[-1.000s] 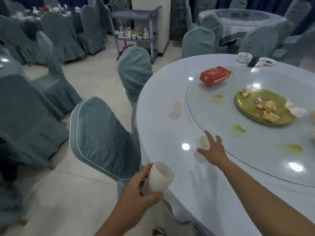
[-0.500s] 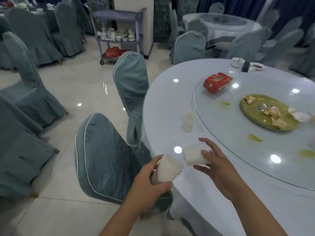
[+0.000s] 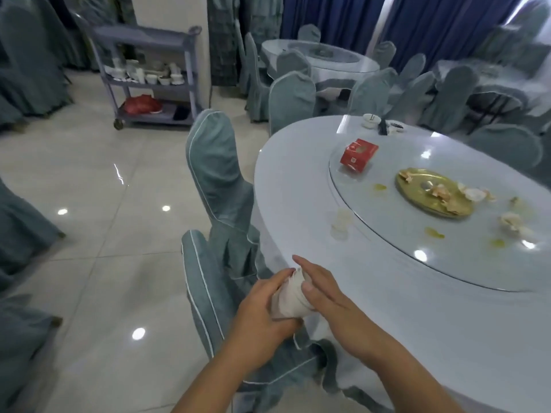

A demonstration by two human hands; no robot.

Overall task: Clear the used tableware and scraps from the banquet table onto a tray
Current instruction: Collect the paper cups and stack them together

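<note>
My left hand (image 3: 256, 317) grips a stack of white disposable cups (image 3: 287, 302) just off the near edge of the round banquet table (image 3: 292, 204). My right hand (image 3: 331, 296) lies over the mouth of the stack, fingers straight, thumb against the top cup. Another clear cup (image 3: 341, 222) stands on the table by the glass turntable (image 3: 384, 234). On the turntable are a gold plate (image 3: 417, 198) with food scraps, a red tissue box (image 3: 359, 155), loose scraps (image 3: 512, 223) and yellow spills. A small bowl (image 3: 369, 120) and a saucer (image 3: 395, 126) sit at the far edge.
Two covered chairs (image 3: 214, 180) (image 3: 199, 293) stand against the table on my left. A grey service cart (image 3: 149, 76) with white dishes is across the tiled floor. More covered tables and chairs fill the back of the room.
My right hand lifted a cup from the table and brought it to the cup in my left hand; the cups now sit together under both hands. The view shifted left.
</note>
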